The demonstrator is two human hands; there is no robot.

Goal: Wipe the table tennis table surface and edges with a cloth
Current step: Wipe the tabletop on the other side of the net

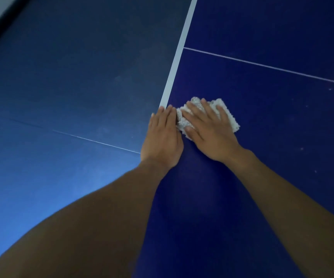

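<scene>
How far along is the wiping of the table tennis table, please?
Done: unclear, though the table near the cloth shows no specks. In hand: the right hand presses the cloth flat beside the white edge line, left hand alongside. Left: pale specks further right.

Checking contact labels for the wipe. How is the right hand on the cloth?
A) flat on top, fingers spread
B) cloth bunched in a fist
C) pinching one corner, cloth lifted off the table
A: the right hand lies palm-down with its fingers straight and spread over the white cloth, which sits flat on the dark blue table.
</scene>
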